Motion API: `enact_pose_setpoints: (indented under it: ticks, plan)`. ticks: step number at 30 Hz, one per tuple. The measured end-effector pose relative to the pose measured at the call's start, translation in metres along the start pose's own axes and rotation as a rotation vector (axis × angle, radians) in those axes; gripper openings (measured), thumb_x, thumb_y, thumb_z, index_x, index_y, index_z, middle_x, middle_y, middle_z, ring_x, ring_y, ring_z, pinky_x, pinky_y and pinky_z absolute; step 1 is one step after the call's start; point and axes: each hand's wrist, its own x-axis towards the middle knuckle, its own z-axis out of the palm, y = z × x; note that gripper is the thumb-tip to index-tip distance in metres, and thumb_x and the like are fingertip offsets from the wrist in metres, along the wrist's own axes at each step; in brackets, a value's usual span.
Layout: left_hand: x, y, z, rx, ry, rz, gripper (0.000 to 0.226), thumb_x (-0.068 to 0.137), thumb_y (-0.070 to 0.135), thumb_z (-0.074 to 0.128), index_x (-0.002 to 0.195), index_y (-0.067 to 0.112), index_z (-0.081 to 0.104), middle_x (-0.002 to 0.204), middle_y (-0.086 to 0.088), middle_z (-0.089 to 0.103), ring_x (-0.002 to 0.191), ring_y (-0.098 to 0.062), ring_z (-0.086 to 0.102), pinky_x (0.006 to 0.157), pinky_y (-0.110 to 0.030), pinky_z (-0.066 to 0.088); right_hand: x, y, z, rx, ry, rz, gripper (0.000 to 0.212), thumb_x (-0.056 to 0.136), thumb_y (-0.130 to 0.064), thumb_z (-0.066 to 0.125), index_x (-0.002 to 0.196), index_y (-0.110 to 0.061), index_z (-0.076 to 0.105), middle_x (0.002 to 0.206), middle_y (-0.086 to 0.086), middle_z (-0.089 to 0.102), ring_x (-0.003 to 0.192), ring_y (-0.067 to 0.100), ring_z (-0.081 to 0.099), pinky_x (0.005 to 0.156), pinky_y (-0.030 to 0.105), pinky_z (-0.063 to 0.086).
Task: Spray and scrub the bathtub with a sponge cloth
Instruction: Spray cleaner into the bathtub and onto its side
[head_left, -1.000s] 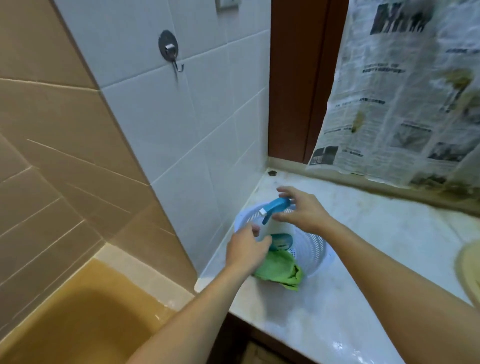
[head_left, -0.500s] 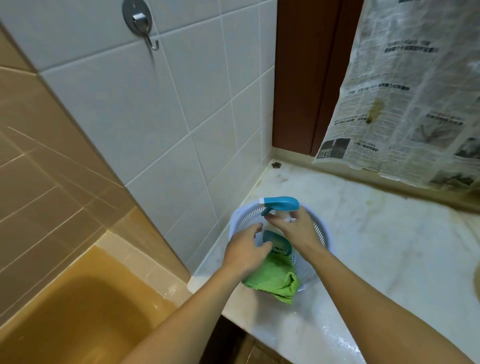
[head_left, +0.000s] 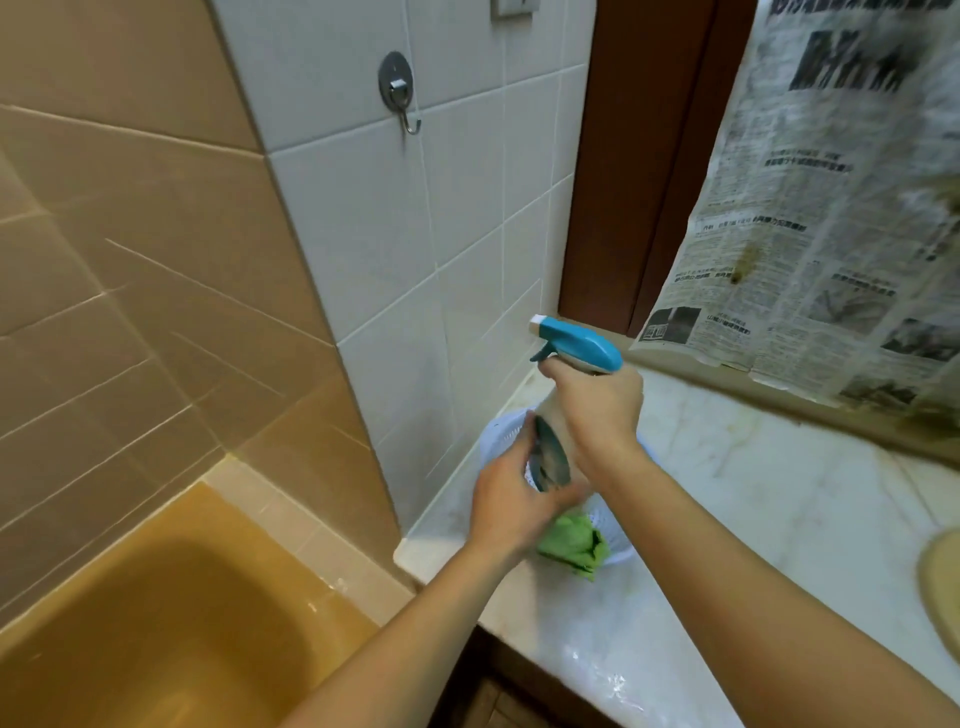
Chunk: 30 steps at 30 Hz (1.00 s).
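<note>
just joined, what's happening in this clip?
A person is lifting a white spray bottle with a blue trigger head out of a pale perforated plastic basket on the marble counter. The right hand grips the neck; the left hand steadies the base. A green cloth lies in the basket. The tan bathtub is untouched.

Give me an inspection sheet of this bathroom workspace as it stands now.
Surface: marble counter, wet patch near its front edge.
Job's things: spray bottle lifted above the white basket; green cloth draped over the basket's near rim; tan bathtub at lower left.
Clutter: newspaper hanging behind the counter.
Hands: right hand closed around the bottle's neck; left hand gripping its lower body.
Cables: nothing seen.
Surroundings: tiled walls, metal hook, brown door frame.
</note>
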Motion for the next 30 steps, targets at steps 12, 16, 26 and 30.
enact_pose_setpoints:
  ticks: [12, 16, 26, 30]
  plan:
    - [-0.151, -0.038, -0.141, -0.2, 0.303, 0.059, 0.115, 0.068, 0.024, 0.094, 0.155, 0.048, 0.023, 0.109, 0.034, 0.068, 0.103, 0.013, 0.064, 0.09, -0.014, 0.052, -0.212, -0.037, 0.071, 0.118, -0.446, -0.183, 0.017, 0.077, -0.02, 0.091, 0.075, -0.016, 0.075, 0.066, -0.006, 0.066, 0.063, 0.007, 0.059, 0.062, 0.021, 0.049]
    - [-0.207, -0.059, -0.174, -0.242, 0.335, -0.002, 0.119, 0.068, 0.032, 0.097, 0.16, 0.047, 0.024, 0.126, 0.03, 0.064, 0.105, 0.028, 0.054, 0.093, -0.01, 0.049, -0.277, -0.021, 0.097, 0.064, -0.618, -0.198, 0.038, 0.076, -0.031, 0.092, 0.094, -0.002, 0.074, 0.077, 0.006, 0.066, 0.072, 0.012, 0.061, 0.07, 0.03, 0.051]
    - [-0.312, -0.137, -0.228, -0.442, 0.234, -0.265, 0.069, 0.08, 0.021, 0.079, 0.14, 0.044, 0.054, 0.12, 0.014, 0.073, 0.106, 0.001, 0.067, 0.088, -0.022, 0.055, -0.372, 0.064, 0.123, -0.15, -0.794, -0.055, 0.011, 0.084, -0.003, 0.069, 0.087, -0.013, 0.07, 0.082, 0.004, 0.074, 0.071, 0.018, 0.067, 0.068, 0.033, 0.051]
    - [-0.332, -0.166, -0.216, -0.746, 0.308, -0.517, 0.024, 0.102, 0.028, 0.062, 0.121, 0.025, 0.076, 0.113, -0.001, 0.079, 0.097, -0.013, 0.073, 0.079, -0.026, 0.055, -0.388, 0.135, 0.13, -0.269, -0.568, 0.128, 0.012, 0.074, -0.014, 0.067, 0.081, -0.021, 0.074, 0.069, -0.001, 0.07, 0.065, 0.021, 0.065, 0.073, 0.041, 0.055]
